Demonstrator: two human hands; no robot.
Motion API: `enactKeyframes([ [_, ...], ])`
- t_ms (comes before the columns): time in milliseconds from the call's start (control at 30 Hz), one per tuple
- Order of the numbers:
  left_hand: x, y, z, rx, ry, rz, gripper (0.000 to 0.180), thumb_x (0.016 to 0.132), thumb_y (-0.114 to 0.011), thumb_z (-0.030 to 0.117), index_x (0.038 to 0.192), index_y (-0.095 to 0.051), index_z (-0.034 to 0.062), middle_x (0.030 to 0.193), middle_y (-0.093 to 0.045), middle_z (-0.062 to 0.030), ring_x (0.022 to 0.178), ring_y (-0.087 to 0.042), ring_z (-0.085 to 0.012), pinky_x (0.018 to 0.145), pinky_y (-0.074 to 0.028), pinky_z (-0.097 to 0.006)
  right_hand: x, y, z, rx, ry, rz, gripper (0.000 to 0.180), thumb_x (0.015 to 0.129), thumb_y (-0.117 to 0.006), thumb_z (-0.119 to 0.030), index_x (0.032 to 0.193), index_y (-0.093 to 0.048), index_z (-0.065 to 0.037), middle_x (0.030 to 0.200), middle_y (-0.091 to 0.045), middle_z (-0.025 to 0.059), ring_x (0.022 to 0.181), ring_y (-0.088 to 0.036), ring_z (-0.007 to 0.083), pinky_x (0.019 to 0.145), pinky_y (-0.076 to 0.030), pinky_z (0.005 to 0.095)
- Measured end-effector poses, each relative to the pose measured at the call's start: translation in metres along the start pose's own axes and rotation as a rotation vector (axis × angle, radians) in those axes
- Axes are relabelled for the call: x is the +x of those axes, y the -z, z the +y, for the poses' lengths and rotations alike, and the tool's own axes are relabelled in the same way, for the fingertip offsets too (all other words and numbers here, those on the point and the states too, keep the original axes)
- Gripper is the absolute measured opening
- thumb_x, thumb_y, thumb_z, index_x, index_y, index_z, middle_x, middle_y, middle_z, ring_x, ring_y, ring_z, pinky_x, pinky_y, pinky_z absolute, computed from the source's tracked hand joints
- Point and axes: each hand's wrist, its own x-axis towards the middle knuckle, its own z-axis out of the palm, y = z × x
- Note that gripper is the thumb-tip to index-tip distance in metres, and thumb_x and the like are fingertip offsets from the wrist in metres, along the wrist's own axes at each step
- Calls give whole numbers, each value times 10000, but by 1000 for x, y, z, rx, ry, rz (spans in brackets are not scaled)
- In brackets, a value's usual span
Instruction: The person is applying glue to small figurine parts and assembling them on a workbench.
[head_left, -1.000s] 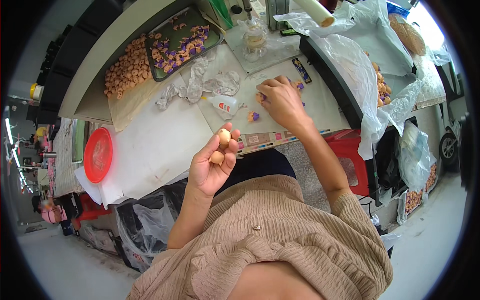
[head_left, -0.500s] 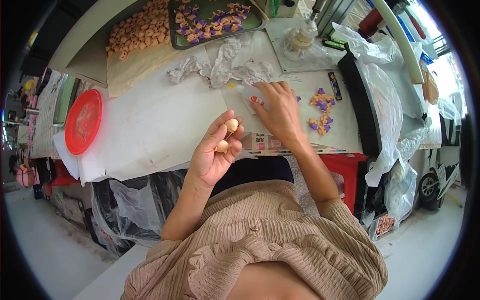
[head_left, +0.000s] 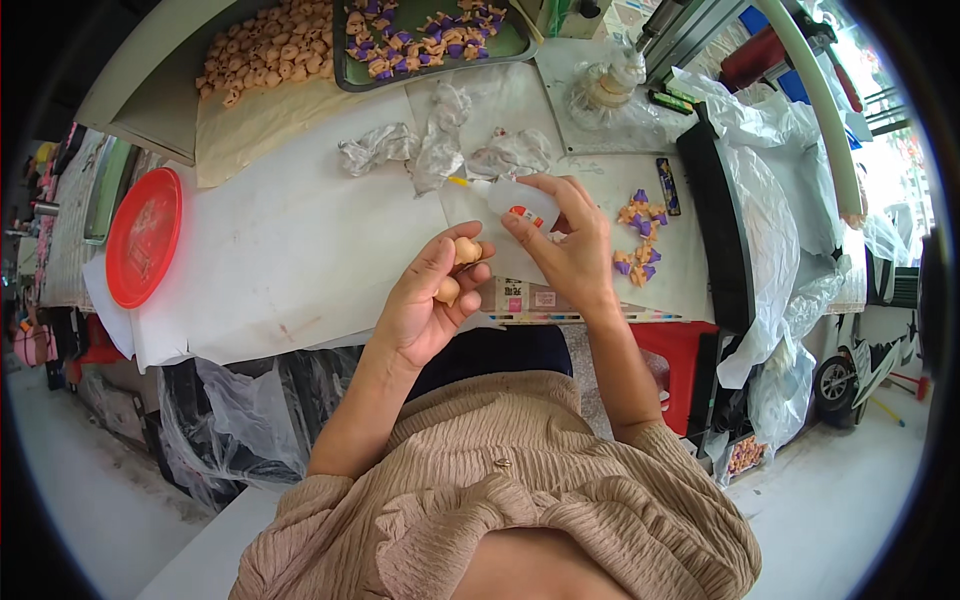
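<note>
In my left hand (head_left: 415,305) are two small peach-coloured rounded parts: the upper part (head_left: 466,250) sits between thumb and fingertips, the lower part (head_left: 447,290) against the fingers. They look like small doll heads, though the fingers cover some of them. My right hand (head_left: 585,250) grips a translucent squeeze bottle (head_left: 525,203) with a red-and-white label, thumb on the near side. The bottle is tilted, and its yellow nozzle points left, above the parts and apart from them. Right of that hand lie several peach-and-purple figure pieces (head_left: 640,235) on the table.
A dark tray (head_left: 510,48) of peach-and-purple pieces stands at the back, beside a heap of peach parts (head_left: 265,50). Crumpled tissue (head_left: 437,150) lies mid-table. A red plate (head_left: 145,238) is far left; a black bin edge (head_left: 715,220) with plastic sheeting borders the right.
My right hand has lifted the squeeze bottle off the table area and tipped it, nozzle now pointing left. My left hand still holds the two parts, slightly turned.
</note>
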Motion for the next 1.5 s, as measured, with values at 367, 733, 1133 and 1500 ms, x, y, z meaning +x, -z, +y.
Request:
enactKeyframes([
  [367,11,-11,18,350,-301,200,290,953,-545,135,1222,-475,52,1019,-586,-54,826,-612,-117,581,-516,-231,1,3,4,182,29,49,393,774,-741,1,1120,-554,5,972,-584,36,832,-584,88,666,-498,227],
  [733,19,-9,40,471,-197,325,197,910,-525,84,1099,-492,42,816,-539,-24,595,-507,-87,444,-375,-228,-5,2,-2,325,-81,83,392,791,-742,-35,1132,-552,4,923,-591,37,742,-567,76,590,-477,209],
  [1133,25,4,60,2,66,125,133,939,-491,164,893,-519,42,764,-519,-27,523,-414,-79,374,-295,-198,-3,-6,-10,491,-145,80,389,805,-748,-98,1129,-558,4,897,-606,35,733,-567,81,597,-469,215],
  [1500,19,-14,58,160,64,113,74,923,-592,142,911,-542,89,699,-466,3,495,-362,-58,357,-251,-171,-8,2,-15,536,-206,78,378,801,-752,-131,1104,-577,12,889,-611,30,727,-566,86,624,-466,221],
])
